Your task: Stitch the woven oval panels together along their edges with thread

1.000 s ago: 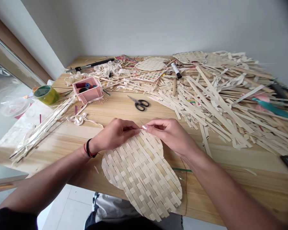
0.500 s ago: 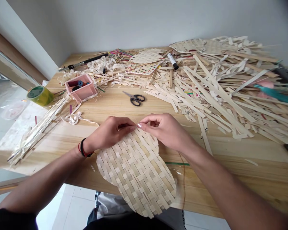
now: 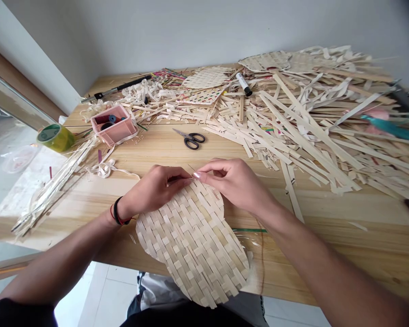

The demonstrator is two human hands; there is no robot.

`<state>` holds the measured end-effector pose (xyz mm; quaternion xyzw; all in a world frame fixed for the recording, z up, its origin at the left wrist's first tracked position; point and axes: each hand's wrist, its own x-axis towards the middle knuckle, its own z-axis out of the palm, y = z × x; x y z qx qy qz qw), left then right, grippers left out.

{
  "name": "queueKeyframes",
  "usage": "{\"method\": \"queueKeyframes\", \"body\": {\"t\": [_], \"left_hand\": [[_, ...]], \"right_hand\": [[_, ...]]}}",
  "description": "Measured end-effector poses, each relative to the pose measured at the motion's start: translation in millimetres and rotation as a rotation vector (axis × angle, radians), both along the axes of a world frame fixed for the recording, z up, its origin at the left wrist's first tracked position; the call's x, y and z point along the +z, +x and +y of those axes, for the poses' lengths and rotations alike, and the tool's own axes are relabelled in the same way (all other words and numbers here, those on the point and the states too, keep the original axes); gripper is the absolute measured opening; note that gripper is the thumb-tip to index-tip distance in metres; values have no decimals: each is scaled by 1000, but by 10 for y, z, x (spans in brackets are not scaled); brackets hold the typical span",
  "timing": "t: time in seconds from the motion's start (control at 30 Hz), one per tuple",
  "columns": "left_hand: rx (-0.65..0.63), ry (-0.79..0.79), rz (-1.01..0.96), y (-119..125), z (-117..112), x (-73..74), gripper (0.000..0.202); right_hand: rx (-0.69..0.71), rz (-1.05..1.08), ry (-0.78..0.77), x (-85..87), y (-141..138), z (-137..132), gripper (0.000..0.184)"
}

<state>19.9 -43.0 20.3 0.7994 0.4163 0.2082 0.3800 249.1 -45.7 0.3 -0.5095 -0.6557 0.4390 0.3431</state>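
Observation:
A pale woven bamboo piece (image 3: pixel 197 245), cut with rounded lobes, hangs tilted over the table's front edge. My left hand (image 3: pixel 162 188) pinches its far edge between thumb and fingers. Close beside it my right hand (image 3: pixel 225 181) is closed, thumb against forefinger, at the same edge. A thin needle-like sliver sticks up between the two fingertips; what it is, I cannot make out. Beyond the hands lie black-handled scissors (image 3: pixel 192 140), their blades pointing left. A thin brown thread (image 3: pixel 263 259) runs down from under my right wrist.
Loose bamboo strips (image 3: pixel 310 131) heap across the back and right. A pink box (image 3: pixel 114 127) holds small spools, with a roll of tape (image 3: pixel 55 137) left of it. A bundle of strips (image 3: pixel 57 184) lies at the left, and a black-and-white marker (image 3: pixel 243 84) on the heap.
My right fingertips have shifted slightly, and the thin sliver between the hands shows more. The woven piece stays nearly where it was; the whole view has tilted a little.

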Motion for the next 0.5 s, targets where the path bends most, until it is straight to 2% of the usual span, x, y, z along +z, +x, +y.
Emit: {"method": "queueKeyframes", "body": {"t": [0.17, 0.5], "left_hand": [[-5, -4, -9, 10, -14, 1, 25], [84, -23, -114, 26, -22, -39, 21]], "right_hand": [[-48, 2, 11, 28, -34, -7, 19], [0, -1, -92, 28, -18, -1, 25]]}}
